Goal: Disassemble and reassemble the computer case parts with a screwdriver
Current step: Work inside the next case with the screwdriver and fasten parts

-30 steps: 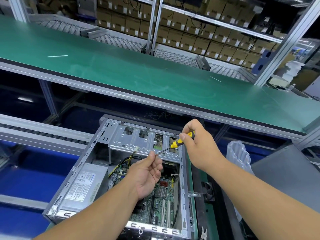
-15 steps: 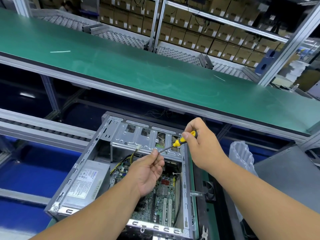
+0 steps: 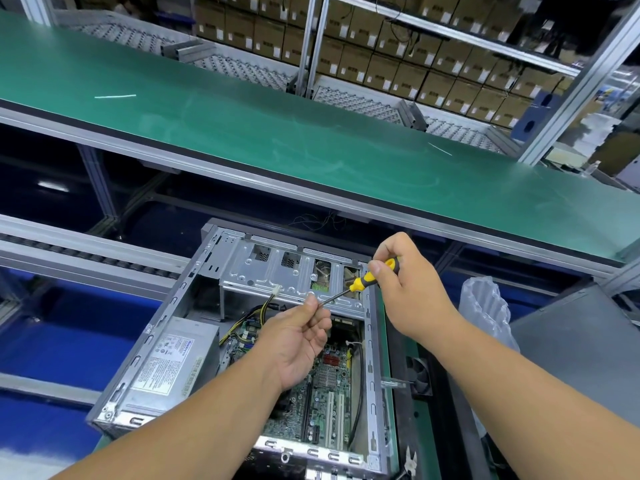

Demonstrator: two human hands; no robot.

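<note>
Computer case (image 3: 194, 344) lies on its side, open face up, on the green mat at the near edge of the bench, below the long green conveyor belt (image 3: 311, 133). Side panel is off: motherboard (image 3: 325, 386) exposed in the middle, power supply (image 3: 169, 362) with its white label in the left compartment, silver drive cage (image 3: 277, 271) across the far end. Yellow and black wires (image 3: 249, 320) run from the power supply area up to a white connector (image 3: 276, 291) resting against the drive cage edge.

Screwdriver (image 3: 363, 280), yellow and black handle, is held above the case over the cage's right end, shaft slanting down and to the left. Right hand (image 3: 408, 292) grips the handle, fingers curled round it, thumb on top. Left hand (image 3: 298, 341) is palm up under the shaft tip, thumb and forefinger pinched together right at the tip; fingers hide whether a screw is between them. Other left fingers are loosely curled.

Neither hand touches the case; both hover over the motherboard and cage area.

Right of the case: a clear air-cushion bag (image 3: 485, 306) and a grey metal panel (image 3: 581, 348) lying flat, well apart from the hands. A black fan (image 3: 420, 375) sits just beside the case's right wall. Behind the belt, shelves hold rows of cardboard boxes (image 3: 398, 71).
</note>
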